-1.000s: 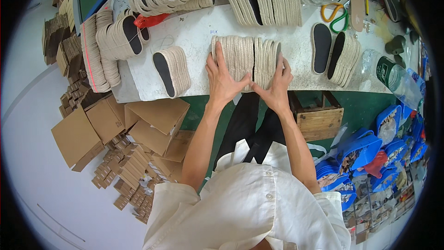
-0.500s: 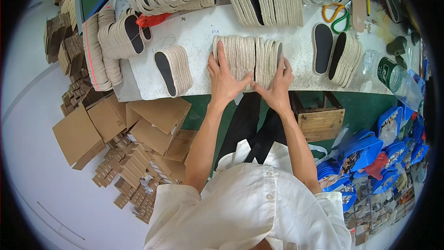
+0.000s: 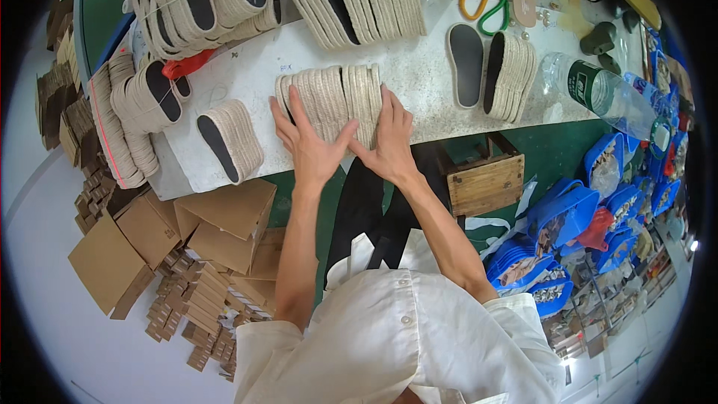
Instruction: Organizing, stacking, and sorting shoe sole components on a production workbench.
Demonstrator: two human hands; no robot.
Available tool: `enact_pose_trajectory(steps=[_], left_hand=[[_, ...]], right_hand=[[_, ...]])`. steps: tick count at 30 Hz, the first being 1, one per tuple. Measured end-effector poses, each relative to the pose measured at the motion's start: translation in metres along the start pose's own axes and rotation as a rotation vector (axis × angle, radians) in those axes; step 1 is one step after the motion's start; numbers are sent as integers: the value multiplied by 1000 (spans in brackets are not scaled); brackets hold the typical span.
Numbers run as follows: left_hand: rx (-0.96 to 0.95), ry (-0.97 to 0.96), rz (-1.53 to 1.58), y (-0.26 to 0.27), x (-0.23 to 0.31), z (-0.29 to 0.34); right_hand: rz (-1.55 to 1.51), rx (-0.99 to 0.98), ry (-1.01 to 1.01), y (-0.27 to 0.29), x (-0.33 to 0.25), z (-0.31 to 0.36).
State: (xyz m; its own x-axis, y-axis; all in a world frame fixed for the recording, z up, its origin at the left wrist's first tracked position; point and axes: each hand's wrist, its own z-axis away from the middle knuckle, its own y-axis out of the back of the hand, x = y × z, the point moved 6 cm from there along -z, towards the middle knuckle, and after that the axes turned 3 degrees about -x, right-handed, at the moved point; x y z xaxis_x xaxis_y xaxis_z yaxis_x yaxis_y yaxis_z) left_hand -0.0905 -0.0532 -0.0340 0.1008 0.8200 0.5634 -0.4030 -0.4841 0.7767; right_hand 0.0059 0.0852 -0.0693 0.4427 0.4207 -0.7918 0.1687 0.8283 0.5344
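Observation:
A row of beige braided-rope shoe soles (image 3: 321, 86) stands on edge at the white table's near side, with a narrow gap partway along it. My left hand (image 3: 310, 151) clasps its left part, fingers along the left end and thumb at the near side. Around the right end curves my right hand (image 3: 390, 141), its thumb close to the left thumb. Left of my hands is a smaller bunch of rope soles (image 3: 241, 138) with a dark insole face. To the right lie a single dark sole (image 3: 466, 66) and another small bunch of soles (image 3: 512, 78).
Tied sole bundles (image 3: 168, 19) and a larger sole row (image 3: 381, 0) stand farther back. Scissors (image 3: 493, 11) with orange and green handles lie near a clear bottle (image 3: 598, 86). Below are cardboard boxes (image 3: 228, 217), a wooden stool (image 3: 488, 185) and blue bins (image 3: 561, 213).
The view has turned, so the table and the things on it sit farther left in the picture. Both hands remain around the row of soles.

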Motion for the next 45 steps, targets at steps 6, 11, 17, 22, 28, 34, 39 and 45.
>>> enact_pose_trajectory(steps=[6, 11, 17, 22, 28, 34, 39, 45], left_hand=[[-54, 159, -148, -26, 35, -9], [-76, 161, -160, -27, 32, -9], [-86, 152, -150, -32, 31, -10], [-60, 156, -156, -28, 24, -8], [-61, 137, -168, -34, 27, -8], [-56, 131, -169, -29, 28, -7], [-34, 151, -196, -33, 36, -4], [-3, 160, -206, -28, 33, -4]], right_hand=[[-56, -209, 100, 34, 6, 0], [404, 156, 63, 108, 25, -25], [563, 253, -68, 122, 55, -45], [-86, 208, -68, 106, 46, -21], [-221, 63, 2, 53, 32, 16], [-539, -35, -131, 30, 25, 12], [-502, -92, -81, 48, 27, 12], [341, 484, 64, 155, 28, 7]])
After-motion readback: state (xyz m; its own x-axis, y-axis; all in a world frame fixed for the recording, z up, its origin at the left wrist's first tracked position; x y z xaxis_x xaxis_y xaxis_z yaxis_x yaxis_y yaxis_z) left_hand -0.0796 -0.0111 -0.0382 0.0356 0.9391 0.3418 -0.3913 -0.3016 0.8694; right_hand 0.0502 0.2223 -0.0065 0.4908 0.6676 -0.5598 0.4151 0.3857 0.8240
